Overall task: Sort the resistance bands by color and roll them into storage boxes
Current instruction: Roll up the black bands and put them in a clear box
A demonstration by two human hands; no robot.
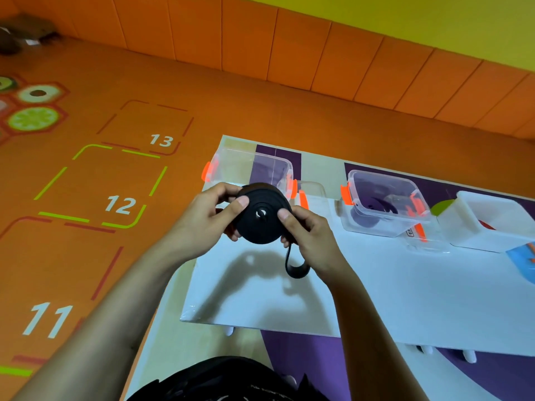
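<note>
Fingers (225, 190) partly behind black band roll (262, 224), white box (492, 224) edge-cropped

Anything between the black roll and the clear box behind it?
Nothing visible. The left hand and right hand hold the black roll just in front of the clear box, whose top looks open. A loose tail hangs below.

We find the white box (463, 224) cut off at three o'clock, and cannot identify blurred dark shapes (17, 39) at ten o'clock.
</note>
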